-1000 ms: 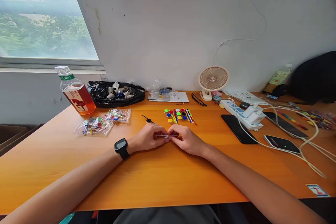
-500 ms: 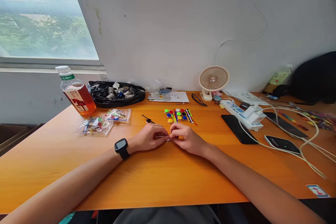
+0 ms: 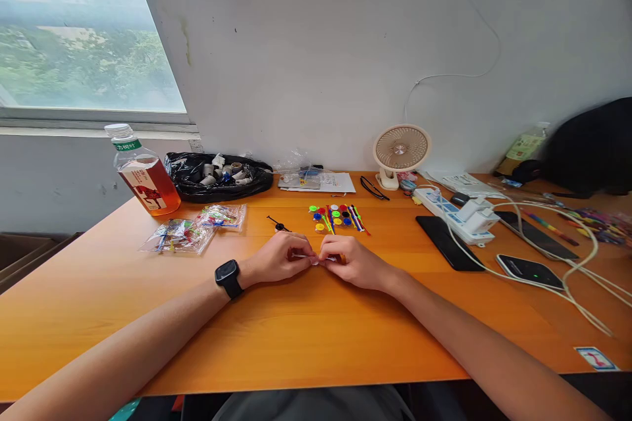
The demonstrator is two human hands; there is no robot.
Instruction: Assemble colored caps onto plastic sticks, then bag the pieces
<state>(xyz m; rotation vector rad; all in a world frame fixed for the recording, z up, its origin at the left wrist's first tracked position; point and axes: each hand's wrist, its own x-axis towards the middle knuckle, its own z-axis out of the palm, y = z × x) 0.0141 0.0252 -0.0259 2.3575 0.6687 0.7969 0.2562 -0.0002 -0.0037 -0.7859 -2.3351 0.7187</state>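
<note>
My left hand [image 3: 285,256] and my right hand [image 3: 354,263] meet fingertip to fingertip above the tabletop, both closed. Pinched between them is a small white plastic piece [image 3: 315,261]; thin white strips show under the fingers of both hands, and the rest is covered. Beyond my left hand lies a black stick with a round disc [image 3: 280,227]. Past my right hand, coloured round discs [image 3: 338,214] and thin coloured sticks [image 3: 359,218] lie in rows.
Clear bags of coloured parts [image 3: 180,237] and a drink bottle [image 3: 148,177] are on the left. At the back stand a black bag of grey pieces [image 3: 190,191] and a fan [image 3: 402,148]. A power strip [image 3: 444,218], cables and phones [image 3: 528,271] occupy the right.
My right fingers have shifted slightly, and a bit of white now shows beneath them. My left hand stays nearly in place, still pinching.
</note>
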